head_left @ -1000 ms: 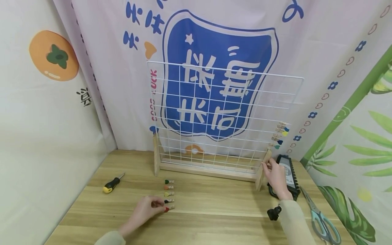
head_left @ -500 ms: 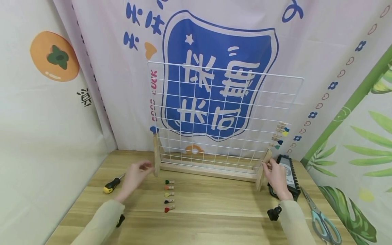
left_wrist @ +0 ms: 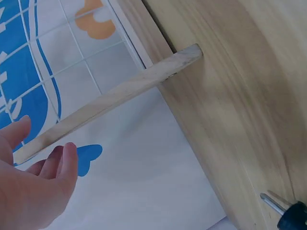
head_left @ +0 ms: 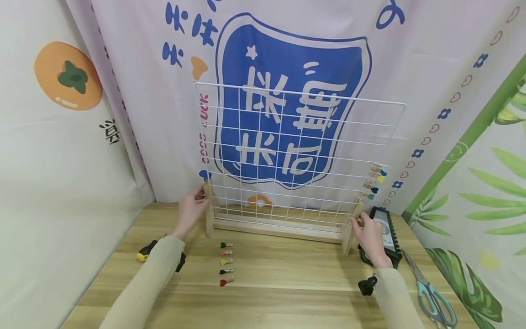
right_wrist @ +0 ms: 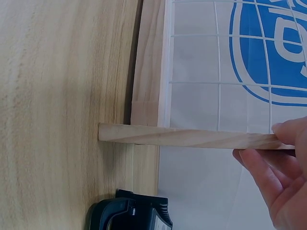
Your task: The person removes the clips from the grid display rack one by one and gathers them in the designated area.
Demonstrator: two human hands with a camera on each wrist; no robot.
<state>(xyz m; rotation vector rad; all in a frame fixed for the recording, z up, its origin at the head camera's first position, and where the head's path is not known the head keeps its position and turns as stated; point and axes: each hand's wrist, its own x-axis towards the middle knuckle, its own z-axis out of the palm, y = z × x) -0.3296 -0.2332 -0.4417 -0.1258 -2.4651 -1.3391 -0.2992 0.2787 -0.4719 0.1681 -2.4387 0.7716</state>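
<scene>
A white wire grid panel (head_left: 271, 151) stands upright in a wooden stand (head_left: 279, 229) with a post at each end. My left hand (head_left: 192, 208) is at the upper part of the left post (left_wrist: 103, 103); in the left wrist view its thumb and fingers lie on opposite sides of the wood, fingertips a little apart from it. At the other end my right hand (head_left: 368, 235) pinches the right post (right_wrist: 192, 136) between thumb and fingers. Small wooden clothespins (head_left: 226, 262) with coloured hearts lie in a column before the stand. Several more clothespins (head_left: 373, 180) are clipped to the grid's right edge.
A yellow-black screwdriver (head_left: 144, 252) lies left, partly behind my left sleeve. A black case (head_left: 386, 233) sits behind the right hand, and teal-handled scissors (head_left: 431, 297) lie at the table's right edge. A printed curtain (head_left: 164, 137) hangs close behind the grid.
My left hand has left the red clothespin at the column's near end and moved up and away to the stand's left post. The right hand has stayed on the right post.
</scene>
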